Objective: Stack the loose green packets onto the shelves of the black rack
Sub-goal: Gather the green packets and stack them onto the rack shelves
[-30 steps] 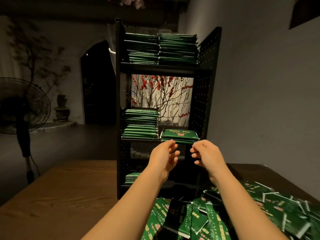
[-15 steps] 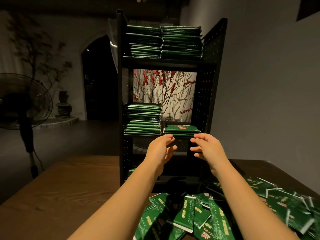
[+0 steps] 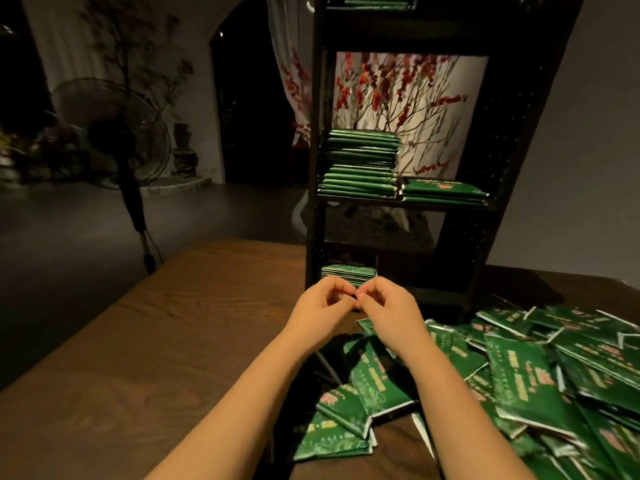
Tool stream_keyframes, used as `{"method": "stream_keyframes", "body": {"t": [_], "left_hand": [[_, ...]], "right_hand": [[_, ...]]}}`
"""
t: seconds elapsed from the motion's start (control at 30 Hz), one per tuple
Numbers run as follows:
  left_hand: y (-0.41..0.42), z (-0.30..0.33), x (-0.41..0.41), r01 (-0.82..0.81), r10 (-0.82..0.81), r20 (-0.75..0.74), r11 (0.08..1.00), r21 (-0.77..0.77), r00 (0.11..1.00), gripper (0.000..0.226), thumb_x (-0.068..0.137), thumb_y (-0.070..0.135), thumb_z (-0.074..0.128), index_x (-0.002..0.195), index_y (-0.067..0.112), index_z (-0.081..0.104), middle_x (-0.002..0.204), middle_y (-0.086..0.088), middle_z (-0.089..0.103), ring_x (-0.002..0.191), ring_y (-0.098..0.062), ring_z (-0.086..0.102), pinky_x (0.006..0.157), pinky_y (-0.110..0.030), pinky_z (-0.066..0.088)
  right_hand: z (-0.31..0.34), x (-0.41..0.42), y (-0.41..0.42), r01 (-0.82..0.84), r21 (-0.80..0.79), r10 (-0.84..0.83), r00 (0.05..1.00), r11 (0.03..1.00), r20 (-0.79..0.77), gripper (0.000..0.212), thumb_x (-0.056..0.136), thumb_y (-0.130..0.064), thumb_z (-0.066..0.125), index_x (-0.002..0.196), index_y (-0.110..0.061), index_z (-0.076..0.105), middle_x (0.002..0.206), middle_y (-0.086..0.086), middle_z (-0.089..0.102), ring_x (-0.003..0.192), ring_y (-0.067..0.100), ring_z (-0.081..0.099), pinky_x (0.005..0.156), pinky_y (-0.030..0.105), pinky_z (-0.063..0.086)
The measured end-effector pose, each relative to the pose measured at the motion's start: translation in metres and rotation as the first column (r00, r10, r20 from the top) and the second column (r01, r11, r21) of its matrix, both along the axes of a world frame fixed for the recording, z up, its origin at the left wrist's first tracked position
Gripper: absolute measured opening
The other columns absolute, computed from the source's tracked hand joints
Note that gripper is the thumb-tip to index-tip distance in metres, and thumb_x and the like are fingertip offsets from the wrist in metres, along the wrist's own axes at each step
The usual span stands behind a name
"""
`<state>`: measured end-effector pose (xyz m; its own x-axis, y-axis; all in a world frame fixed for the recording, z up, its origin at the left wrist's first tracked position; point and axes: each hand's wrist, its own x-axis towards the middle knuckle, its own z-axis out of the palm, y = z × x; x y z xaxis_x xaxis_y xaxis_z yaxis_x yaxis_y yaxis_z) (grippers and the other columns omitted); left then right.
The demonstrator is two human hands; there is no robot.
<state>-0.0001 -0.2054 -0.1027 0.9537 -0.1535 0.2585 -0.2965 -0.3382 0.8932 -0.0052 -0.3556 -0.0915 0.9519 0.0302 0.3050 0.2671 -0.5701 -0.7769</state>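
Far to the left of the black rack (image 3: 491,140) stands a round wire-caged pedestal fan (image 3: 114,133) on a dark pole, on the floor beyond the wooden table (image 3: 138,358), whose brown top shows a long, wavy grain. The rack itself is matt black with perforated side panels and flat shelves; on its middle shelf a tall, neat stack of glossy green packets (image 3: 360,164) sits at the left, with a low stack (image 3: 443,192) touching it on the right, and a small stack (image 3: 348,273) lies on the bottom shelf. Directly in front of that bottom shelf, the left hand (image 3: 320,308) and right hand (image 3: 389,311) meet fingertip to fingertip, fingers curled inward, holding nothing. To the right of the rack's foot, loose green packets (image 3: 519,375), flat, shiny rectangles with pale edges, lie heaped on the table.
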Motion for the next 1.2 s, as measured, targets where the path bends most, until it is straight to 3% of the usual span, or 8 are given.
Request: {"method": "stream_keyframes", "body": {"t": [0.2, 0.27, 0.37, 0.57, 0.73, 0.97, 1.1, 1.2], "left_hand": [[0.045, -0.040, -0.017, 0.063, -0.027, -0.110, 0.938, 0.341, 0.994, 0.026, 0.089, 0.034, 0.070, 0.113, 0.032, 0.064, 0.110, 0.011, 0.065, 0.103, -0.010, 0.059, 0.088, -0.019, 0.045], [0.053, -0.040, -0.022, 0.213, -0.114, -0.228, 0.855, 0.473, 0.967, 0.066, 0.081, 0.052, 0.074, 0.139, 0.034, 0.049, 0.131, 0.012, 0.050, 0.126, -0.008, 0.040, 0.105, -0.023, 0.036], [0.051, -0.040, -0.027, 0.265, -0.112, -0.295, 0.793, 0.549, 0.949, 0.096, 0.070, 0.064, 0.077, 0.150, 0.046, 0.026, 0.143, 0.003, 0.035, 0.137, -0.020, 0.024, 0.116, -0.043, 0.027], [0.045, -0.055, -0.024, 0.168, -0.100, -0.159, 0.848, 0.502, 0.982, 0.092, 0.073, 0.056, 0.079, 0.148, 0.043, 0.028, 0.128, 0.016, 0.044, 0.128, -0.009, 0.032, 0.111, -0.033, 0.026], [0.057, -0.066, -0.019, 0.157, -0.124, -0.153, 0.961, 0.228, 0.980, 0.084, 0.068, 0.052, 0.079, 0.141, 0.040, 0.038, 0.125, 0.018, 0.058, 0.123, -0.003, 0.051, 0.108, -0.038, 0.041], [0.066, -0.058, -0.021, 0.113, -0.029, -0.147, 0.790, 0.603, 0.989, 0.092, 0.046, 0.087, 0.052, 0.123, 0.037, 0.058, 0.132, 0.017, 0.045, 0.130, -0.008, 0.031, 0.111, -0.038, 0.032], [0.073, -0.062, -0.019, 0.101, -0.026, -0.175, 0.892, 0.440, 0.984, 0.050, 0.054, 0.067, 0.079, 0.089, 0.039, 0.058, 0.108, 0.013, 0.054, 0.111, -0.010, 0.046, 0.097, -0.037, 0.044], [0.077, -0.059, -0.023, 0.102, -0.048, -0.199, 0.957, 0.272, 0.979, 0.037, 0.069, 0.041, 0.087, 0.087, 0.032, 0.056, 0.079, 0.015, 0.057, 0.073, -0.007, 0.052, 0.069, -0.029, 0.044]], "right_hand": [[-0.036, -0.007, 0.012, 0.045, -0.156, -0.051, 0.998, 0.987, -0.037, 0.012, 0.096, -0.022, 0.056, 0.089, -0.031, 0.059, 0.079, -0.010, 0.062, 0.065, 0.004, 0.053, 0.052, 0.014, 0.035], [-0.039, -0.009, 0.008, 0.046, -0.295, -0.060, 0.997, 0.954, -0.039, 0.008, 0.097, -0.026, 0.054, 0.102, -0.030, 0.060, 0.099, -0.011, 0.063, 0.083, 0.005, 0.057, 0.062, 0.016, 0.039], [-0.042, -0.010, 0.002, -0.047, -0.453, -0.018, 0.990, 0.890, -0.139, 0.039, 0.095, -0.042, 0.056, 0.131, -0.028, 0.052, 0.132, -0.010, 0.052, 0.122, 0.013, 0.049, 0.095, 0.029, 0.042], [-0.059, -0.008, 0.020, -0.166, -0.602, 0.063, 0.980, 0.781, -0.188, 0.044, 0.102, -0.045, 0.038, 0.142, -0.030, 0.044, 0.149, -0.010, 0.043, 0.145, 0.014, 0.027, 0.122, 0.051, 0.002], [-0.063, -0.003, 0.029, -0.085, -0.646, 0.067, 0.996, 0.758, -0.052, 0.038, 0.101, -0.045, 0.035, 0.126, -0.027, 0.057, 0.120, -0.004, 0.055, 0.120, 0.021, 0.044, 0.112, 0.047, 0.027], [-0.059, 0.000, 0.014, 0.200, -0.255, -0.085, 0.913, 0.946, 0.400, 0.045, 0.096, -0.056, 0.025, 0.067, -0.027, 0.043, 0.066, -0.015, 0.040, 0.072, 0.016, 0.042, 0.073, 0.034, 0.030], [-0.053, -0.003, 0.008, 0.116, 0.121, -0.163, 0.841, 0.986, 0.517, 0.057, 0.099, -0.059, 0.030, 0.060, -0.018, 0.036, 0.060, -0.009, 0.036, 0.060, 0.018, 0.038, 0.060, 0.036, 0.030], [-0.048, -0.009, 0.008, -0.036, 0.489, -0.183, 0.902, 0.871, 0.391, 0.062, 0.092, -0.069, 0.034, 0.066, -0.017, 0.054, 0.063, -0.003, 0.055, 0.065, 0.013, 0.054, 0.066, 0.025, 0.045]]}}
